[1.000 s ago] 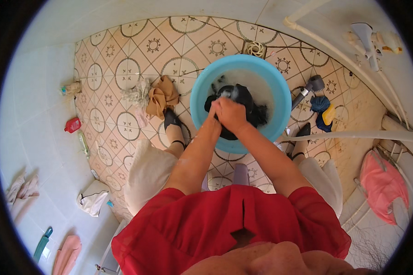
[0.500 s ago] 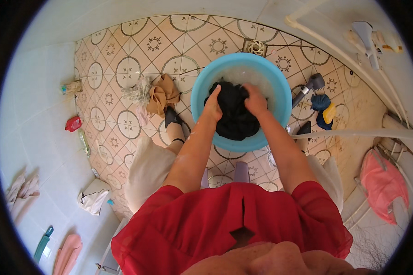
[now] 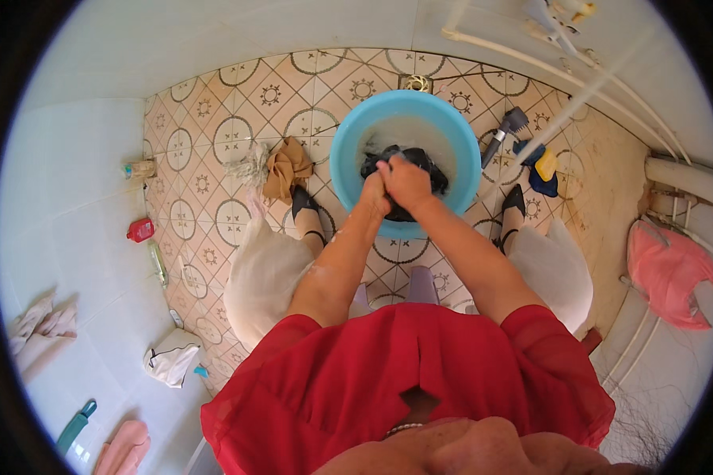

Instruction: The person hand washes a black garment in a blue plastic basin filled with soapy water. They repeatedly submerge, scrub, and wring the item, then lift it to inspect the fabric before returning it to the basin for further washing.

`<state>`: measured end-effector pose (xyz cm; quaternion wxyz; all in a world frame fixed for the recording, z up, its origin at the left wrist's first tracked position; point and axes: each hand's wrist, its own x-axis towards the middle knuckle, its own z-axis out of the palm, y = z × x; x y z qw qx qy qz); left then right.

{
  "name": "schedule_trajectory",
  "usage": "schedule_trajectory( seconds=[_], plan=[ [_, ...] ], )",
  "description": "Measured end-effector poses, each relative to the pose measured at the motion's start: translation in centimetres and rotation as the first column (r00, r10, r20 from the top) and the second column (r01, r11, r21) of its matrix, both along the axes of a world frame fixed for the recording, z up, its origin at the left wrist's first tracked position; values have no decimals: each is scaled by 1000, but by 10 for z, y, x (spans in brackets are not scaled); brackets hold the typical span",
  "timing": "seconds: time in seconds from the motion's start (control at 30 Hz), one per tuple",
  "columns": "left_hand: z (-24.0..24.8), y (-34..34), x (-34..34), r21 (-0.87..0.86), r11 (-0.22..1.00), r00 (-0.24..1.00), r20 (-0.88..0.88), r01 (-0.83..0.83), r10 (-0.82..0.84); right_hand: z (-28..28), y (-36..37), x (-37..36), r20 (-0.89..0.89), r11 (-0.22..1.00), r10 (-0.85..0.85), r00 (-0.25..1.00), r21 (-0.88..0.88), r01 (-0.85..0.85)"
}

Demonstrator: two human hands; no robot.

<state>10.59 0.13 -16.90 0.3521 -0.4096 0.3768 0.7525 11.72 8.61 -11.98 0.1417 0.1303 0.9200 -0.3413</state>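
A light blue basin (image 3: 342,162) of cloudy water stands on the tiled floor between my feet. Bunched black cloth (image 3: 421,161) lies in it, partly under the water. Above the near half of the basin my two hands are together and touching. My left hand (image 3: 376,195) is closed against the cloth, its fingers mostly hidden. Curled over beside it, my right hand (image 3: 407,185) grips part of the same black cloth. Some of the fabric hangs below both hands toward the near rim.
Left of the basin lie a tan cloth (image 3: 287,169) and a pale lacy cloth (image 3: 249,164). On the right are a grey-handled brush (image 3: 502,136), dark blue cloth (image 3: 543,187) and a yellow piece (image 3: 546,165). A red bottle (image 3: 140,229) stands by the left wall.
My hands were apart on either side of the black cloth; now they have come together over its near part. The cloth looks more gathered and lower in the water. The view has shifted.
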Motion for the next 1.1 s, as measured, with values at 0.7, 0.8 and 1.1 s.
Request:
schedule_trajectory(
  seconds=[0.7,0.8,1.1],
  plan=[
    [184,-68,20,-656,668,652,-341,351,-678,262,64,43,-588,880,-190,786,-457,-128],
    [231,-51,25,-542,837,605,-643,74,-469,301,54,58,-628,846,-163,761,-486,-221],
    [265,-14,35,-322,735,472,-600,597,-646,328,30,91,-702,763,-67,709,-493,-417]
  ],
)
